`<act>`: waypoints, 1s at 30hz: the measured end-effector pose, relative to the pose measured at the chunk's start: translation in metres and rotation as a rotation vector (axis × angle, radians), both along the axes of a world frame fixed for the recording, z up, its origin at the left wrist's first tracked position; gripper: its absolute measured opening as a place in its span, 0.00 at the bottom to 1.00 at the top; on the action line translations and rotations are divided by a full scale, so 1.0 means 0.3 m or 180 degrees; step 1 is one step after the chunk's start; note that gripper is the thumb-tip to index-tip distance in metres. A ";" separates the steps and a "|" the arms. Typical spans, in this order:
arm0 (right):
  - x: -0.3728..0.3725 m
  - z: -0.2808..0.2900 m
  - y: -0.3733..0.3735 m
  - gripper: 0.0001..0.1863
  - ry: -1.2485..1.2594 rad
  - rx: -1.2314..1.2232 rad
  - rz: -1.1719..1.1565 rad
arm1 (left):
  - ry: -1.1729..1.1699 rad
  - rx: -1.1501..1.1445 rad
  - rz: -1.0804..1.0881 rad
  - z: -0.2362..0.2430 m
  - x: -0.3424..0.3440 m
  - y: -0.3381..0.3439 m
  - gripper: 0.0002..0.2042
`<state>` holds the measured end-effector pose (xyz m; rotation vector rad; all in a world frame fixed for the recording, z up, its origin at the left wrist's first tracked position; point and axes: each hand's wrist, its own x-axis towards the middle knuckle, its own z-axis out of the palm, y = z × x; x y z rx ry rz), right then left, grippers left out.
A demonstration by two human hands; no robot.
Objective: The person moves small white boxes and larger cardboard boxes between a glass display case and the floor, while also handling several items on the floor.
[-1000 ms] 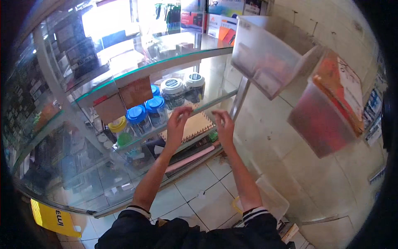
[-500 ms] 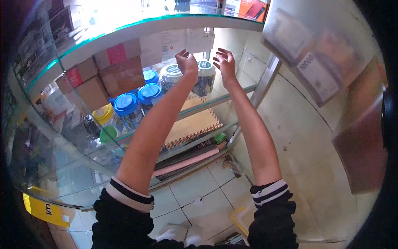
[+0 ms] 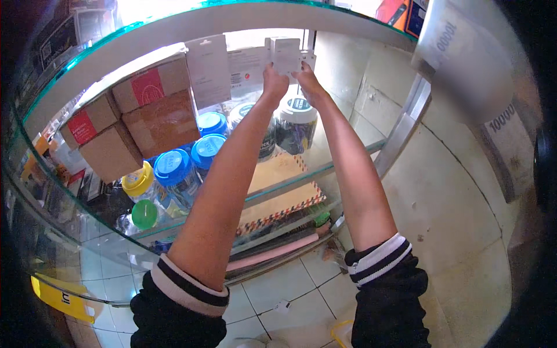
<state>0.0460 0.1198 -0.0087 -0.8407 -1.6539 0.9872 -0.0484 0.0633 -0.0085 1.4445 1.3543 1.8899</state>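
Both my arms reach into a glass display case, above the jars at its back. My left hand [image 3: 275, 85] is closed at the left edge of a small upright white box [image 3: 285, 55]. On the right side of that group of boxes, my right hand [image 3: 308, 86] is closed too, its fingers at the lower edge next to a hang tab. Fingertips of both hands are partly hidden. Below the hands stand white-lidded jars [image 3: 297, 110] with dark contents. Left of the held box, a flat white package [image 3: 248, 65] and a taller white one [image 3: 209, 71] lean upright.
Brown cardboard boxes [image 3: 159, 119] are stacked at left. In front are blue-lidded jars [image 3: 172, 166], a yellow-lidded jar [image 3: 138, 178] and a green lid [image 3: 144, 214]. Envelopes with striped edges [image 3: 281, 217] lie below. The glass top edge [image 3: 243, 8] and metal post [image 3: 409, 119] border the opening.
My hands have moved from open air above the white-lidded jars to the white boxes behind them, and their fingers have closed there. The view has shifted nearer the case.
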 end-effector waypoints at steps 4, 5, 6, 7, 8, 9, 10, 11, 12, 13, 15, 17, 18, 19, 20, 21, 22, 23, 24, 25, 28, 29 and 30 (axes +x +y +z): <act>-0.026 -0.032 0.061 0.32 0.0290 -0.0130 0.0355 | 0.0105 -0.0031 -0.0325 -0.030 -0.010 0.020 0.27; -0.012 -0.037 0.067 0.32 0.0281 -0.0145 0.0334 | -0.0012 -0.0051 -0.0671 -0.038 -0.003 0.017 0.27; 0.010 -0.040 0.072 0.32 0.0399 -0.0230 0.0524 | -0.0026 -0.0065 -0.0697 -0.050 0.003 0.036 0.27; -0.015 -0.019 0.043 0.31 0.0545 -0.0302 0.0799 | 0.0072 -0.0044 -0.0640 -0.058 -0.037 0.057 0.28; -0.036 0.001 0.005 0.31 0.0555 -0.0307 0.0848 | 0.0162 -0.0025 -0.0591 -0.062 -0.069 0.068 0.28; -0.056 0.017 -0.038 0.31 0.0560 -0.0515 0.0662 | 0.0175 -0.0032 -0.0538 -0.068 -0.102 0.073 0.28; -0.035 0.029 -0.047 0.30 0.0536 -0.0696 0.0390 | 0.0320 -0.0165 -0.0245 -0.059 -0.086 0.074 0.29; -0.023 0.027 -0.031 0.30 0.0523 -0.0679 0.0366 | 0.0466 -0.0299 0.0057 -0.049 -0.074 0.072 0.29; -0.018 0.025 -0.019 0.30 0.0513 -0.0569 0.0321 | 0.0456 -0.0282 0.0043 -0.042 -0.057 0.065 0.29; -0.008 0.023 -0.022 0.29 0.0492 -0.0483 0.0268 | 0.0289 -0.0229 0.0299 -0.043 -0.026 0.045 0.29; -0.002 0.020 -0.036 0.27 0.0297 -0.0421 -0.0165 | 0.0104 -0.0184 0.0541 -0.030 0.018 0.002 0.28; 0.011 0.013 -0.047 0.25 0.0133 -0.0367 -0.0587 | -0.0011 -0.0379 0.0890 0.001 0.049 -0.050 0.27; 0.023 0.009 -0.055 0.24 0.0100 -0.0198 -0.0544 | -0.0014 -0.0390 0.0869 0.019 0.067 -0.075 0.27; 0.015 0.013 -0.087 0.22 0.0075 -0.0041 -0.0466 | -0.0030 -0.0471 0.0990 0.026 0.068 -0.098 0.26; 0.015 0.015 -0.120 0.22 0.0075 -0.0063 -0.0459 | -0.0048 -0.0552 0.1107 0.033 0.070 -0.122 0.26; 0.021 0.013 -0.157 0.21 0.0294 0.0079 -0.0435 | -0.0044 -0.0574 0.1112 0.040 0.071 -0.146 0.26; 0.031 0.017 -0.199 0.21 0.0504 0.0236 -0.0422 | -0.0094 -0.0566 0.1040 0.045 0.074 -0.165 0.26; 0.039 0.020 -0.236 0.21 0.0496 0.0228 -0.0430 | -0.0144 -0.0559 0.0968 0.048 0.079 -0.187 0.26; 0.046 0.025 -0.275 0.21 0.0307 0.0499 -0.0575 | -0.0149 -0.0570 0.0960 0.045 0.086 -0.211 0.26; 0.053 0.034 -0.315 0.22 0.0114 0.0786 -0.0724 | -0.0202 -0.0354 0.0950 0.040 0.096 -0.233 0.26; 0.082 0.066 -0.451 0.24 -0.0098 0.1167 -0.1035 | -0.0143 0.0067 0.0930 0.041 0.142 -0.320 0.26; 0.090 0.072 -0.497 0.24 -0.0102 0.1163 -0.1068 | -0.0010 0.0257 0.0967 0.042 0.153 -0.357 0.26; 0.099 0.078 -0.547 0.24 -0.0083 0.1204 -0.1108 | -0.0009 0.0254 0.0932 0.044 0.165 -0.394 0.26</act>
